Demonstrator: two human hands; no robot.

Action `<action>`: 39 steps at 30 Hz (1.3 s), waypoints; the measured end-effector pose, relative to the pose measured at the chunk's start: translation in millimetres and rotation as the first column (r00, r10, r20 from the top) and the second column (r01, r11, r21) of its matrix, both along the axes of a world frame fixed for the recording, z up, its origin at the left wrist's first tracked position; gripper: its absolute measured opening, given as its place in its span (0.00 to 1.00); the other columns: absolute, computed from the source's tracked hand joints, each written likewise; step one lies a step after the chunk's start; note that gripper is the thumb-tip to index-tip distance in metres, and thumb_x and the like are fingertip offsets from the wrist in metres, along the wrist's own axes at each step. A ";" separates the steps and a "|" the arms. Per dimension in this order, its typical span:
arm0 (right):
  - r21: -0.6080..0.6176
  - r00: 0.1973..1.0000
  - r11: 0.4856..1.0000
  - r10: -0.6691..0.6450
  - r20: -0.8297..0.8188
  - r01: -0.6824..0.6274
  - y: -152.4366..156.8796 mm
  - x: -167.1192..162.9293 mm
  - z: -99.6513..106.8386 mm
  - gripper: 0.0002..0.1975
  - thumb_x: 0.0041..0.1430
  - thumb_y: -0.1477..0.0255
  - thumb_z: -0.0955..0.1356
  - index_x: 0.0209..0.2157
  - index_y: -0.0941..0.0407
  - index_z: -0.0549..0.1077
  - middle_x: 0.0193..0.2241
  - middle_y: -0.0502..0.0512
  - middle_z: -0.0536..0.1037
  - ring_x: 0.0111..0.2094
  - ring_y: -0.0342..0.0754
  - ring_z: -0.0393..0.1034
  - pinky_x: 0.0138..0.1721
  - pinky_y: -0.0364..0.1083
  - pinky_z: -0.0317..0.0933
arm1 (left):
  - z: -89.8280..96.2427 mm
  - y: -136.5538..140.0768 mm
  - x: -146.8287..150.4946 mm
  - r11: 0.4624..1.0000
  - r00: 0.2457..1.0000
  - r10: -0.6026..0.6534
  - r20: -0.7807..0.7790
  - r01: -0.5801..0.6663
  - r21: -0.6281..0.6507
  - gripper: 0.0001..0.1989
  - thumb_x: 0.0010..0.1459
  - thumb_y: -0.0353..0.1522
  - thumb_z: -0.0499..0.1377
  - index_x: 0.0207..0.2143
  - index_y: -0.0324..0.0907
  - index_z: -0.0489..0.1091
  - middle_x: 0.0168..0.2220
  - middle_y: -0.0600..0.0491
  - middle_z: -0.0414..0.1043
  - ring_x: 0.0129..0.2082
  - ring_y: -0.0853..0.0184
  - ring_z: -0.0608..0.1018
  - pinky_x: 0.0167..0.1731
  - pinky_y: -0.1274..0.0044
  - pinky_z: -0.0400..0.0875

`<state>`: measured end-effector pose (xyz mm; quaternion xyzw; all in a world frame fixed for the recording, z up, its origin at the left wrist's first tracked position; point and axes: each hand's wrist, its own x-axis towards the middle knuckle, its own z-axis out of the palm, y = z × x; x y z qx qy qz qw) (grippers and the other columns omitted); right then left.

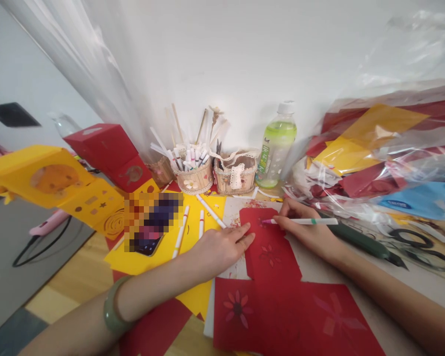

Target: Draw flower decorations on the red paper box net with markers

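Observation:
My right hand [300,222] grips a white felt-tip marker [317,221] with a green band. Its pink tip meets the upper flap of a red cut-out card [259,311], beside a small drawn flower. Lower on that card are more drawn flowers, one with several pink petals around a dark centre, and a pale ribbon-like shape. My left hand [228,247] lies with fingers stretched out, fingertips on the card's left edge, holding nothing. Left of it, loose white markers [181,232] lie on yellow paper [166,262], near a phone [148,244] with a partly blurred screen.
Behind stand a pot of markers [195,173], a small wooden basket [235,175] and a green drink bottle [276,146]. Black scissors [411,240] and a dark green tool [359,242] lie right, below a plastic bag of paper [385,143]. Folded yellow [55,175] and red boxes [104,148] stand left.

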<state>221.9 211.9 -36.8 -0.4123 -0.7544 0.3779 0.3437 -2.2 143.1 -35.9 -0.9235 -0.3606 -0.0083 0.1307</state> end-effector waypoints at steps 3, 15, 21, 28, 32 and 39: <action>0.007 1.000 1.000 0.002 -0.005 -0.002 0.4 0.2 -0.5 0.10 0.54 0.71 0.65 0.21 0.54 0.61 0.19 0.46 0.64 0.22 0.42 0.57 0.23 0.42 0.51 | 0.1 0.3 -0.2 1.000 1.000 -0.001 0.000 0.001 -0.008 0.19 0.58 0.25 0.55 0.52 0.35 0.62 0.55 0.39 0.62 0.45 0.60 0.75 0.35 0.73 0.75; 0.004 1.000 1.000 -0.004 -0.005 0.004 -0.1 -0.5 0.4 0.10 0.53 0.72 0.65 0.21 0.54 0.60 0.19 0.46 0.64 0.22 0.42 0.57 0.23 0.42 0.50 | 1.3 0.3 0.2 1.000 1.000 0.005 -0.004 -0.005 -0.023 0.18 0.59 0.26 0.54 0.52 0.35 0.62 0.56 0.40 0.61 0.46 0.61 0.75 0.36 0.73 0.75; -0.001 1.000 1.000 -0.010 0.003 0.010 0.7 0.3 -0.4 0.10 0.53 0.72 0.65 0.21 0.54 0.61 0.19 0.46 0.64 0.22 0.43 0.57 0.23 0.42 0.51 | 0.0 -0.2 0.0 1.000 1.000 0.007 0.006 -0.007 -0.029 0.20 0.58 0.25 0.55 0.53 0.35 0.61 0.56 0.39 0.60 0.47 0.60 0.74 0.37 0.72 0.75; -0.013 1.000 1.000 -0.014 0.001 0.014 1.8 1.2 -3.2 0.10 0.55 0.71 0.65 0.22 0.54 0.60 0.19 0.45 0.64 0.23 0.42 0.57 0.24 0.42 0.51 | -2.4 0.0 -1.1 1.000 1.000 0.005 0.019 -0.005 0.002 0.18 0.58 0.26 0.55 0.52 0.35 0.62 0.56 0.41 0.62 0.45 0.61 0.75 0.36 0.73 0.75; -0.027 1.000 0.999 -0.016 -0.010 0.016 1.9 1.2 -3.2 0.10 0.54 0.71 0.65 0.21 0.54 0.60 0.19 0.45 0.64 0.22 0.42 0.57 0.24 0.42 0.51 | -2.5 0.2 -1.0 1.000 0.999 0.003 0.034 -0.003 0.007 0.18 0.59 0.26 0.55 0.52 0.35 0.63 0.55 0.42 0.63 0.44 0.61 0.76 0.36 0.72 0.75; -0.012 1.000 1.000 -0.020 -0.004 0.020 2.4 1.5 -2.9 0.10 0.54 0.70 0.65 0.21 0.54 0.60 0.19 0.45 0.64 0.22 0.43 0.57 0.23 0.43 0.51 | -3.7 0.2 -1.0 1.000 1.000 0.007 0.029 -0.007 0.013 0.18 0.58 0.26 0.55 0.52 0.36 0.62 0.56 0.42 0.62 0.45 0.62 0.75 0.36 0.73 0.75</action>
